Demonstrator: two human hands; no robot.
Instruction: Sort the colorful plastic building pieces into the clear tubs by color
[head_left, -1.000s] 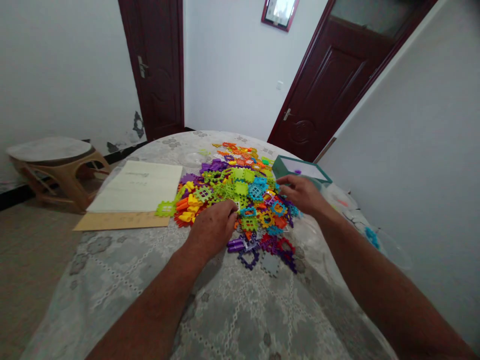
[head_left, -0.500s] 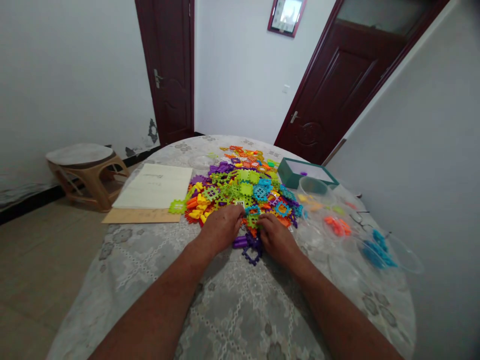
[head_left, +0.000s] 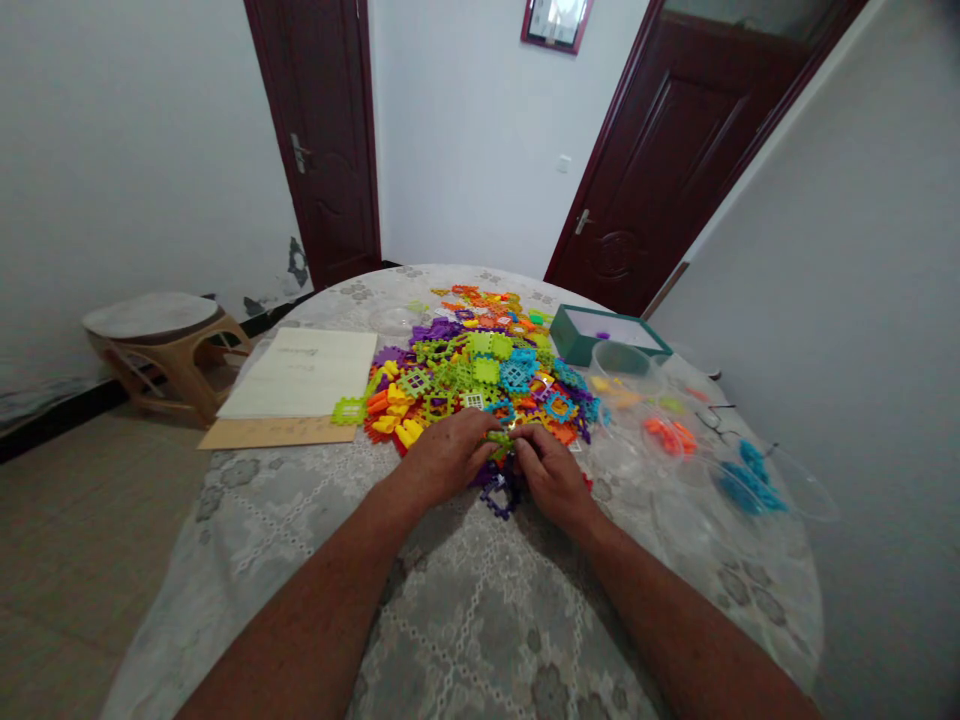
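Note:
A heap of coloured plastic pieces (head_left: 457, 375) lies on the table, in green, blue, purple, yellow and orange. At its near edge my left hand (head_left: 454, 455) and my right hand (head_left: 551, 470) are close together, both gripping a small green piece (head_left: 501, 443) between their fingertips. Just below the hands a dark purple square frame piece (head_left: 499, 497) rests on the cloth, partly covered by them.
An open book (head_left: 300, 370) lies left of the heap on a tan strip (head_left: 277, 433). To the right are a green box (head_left: 607, 338) and clear round containers, some with orange pieces (head_left: 670, 437) or blue pieces (head_left: 752, 480). A stool (head_left: 169, 345) stands at left.
Both hands have closed in on the green piece, which is lifted and tilted between them. The whole view has shifted slightly.

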